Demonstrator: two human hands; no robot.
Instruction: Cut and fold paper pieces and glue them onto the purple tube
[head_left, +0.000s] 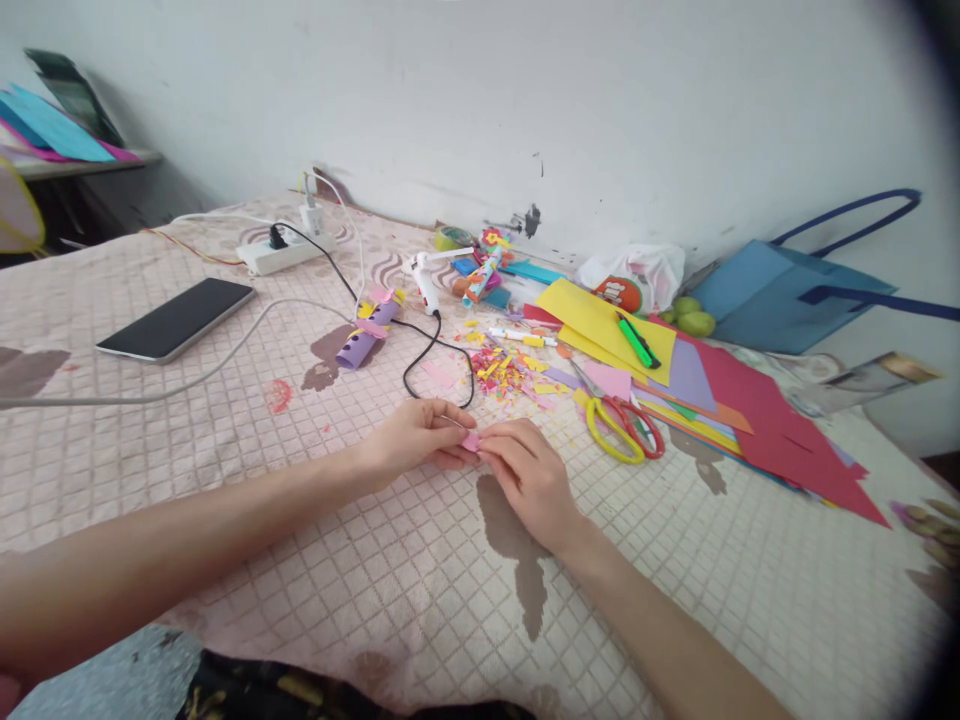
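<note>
Between my two hands is a small piece of pink paper (471, 441), low over the patterned tablecloth. My left hand (416, 435) pinches its left side between thumb and fingers. From the right, the fingertips of my right hand (529, 475) are closed on its other edge. Fingers cover much of the paper, so its full shape is hidden. Just beyond my hands lie a heap of tiny paper scraps (504, 372) and a looped black cord (409, 385). A purple paper roll (364, 340) with pink and yellow pieces lies past my left hand.
A white glue gun (426, 285) stands near the wall. Right of my hands lie scissors with yellow and red handles (619, 430), coloured paper sheets (780, 420) and a green cutter (637, 340). A phone (180, 318) and a power strip (289, 250) lie left; a blue bag (787, 290) stands right.
</note>
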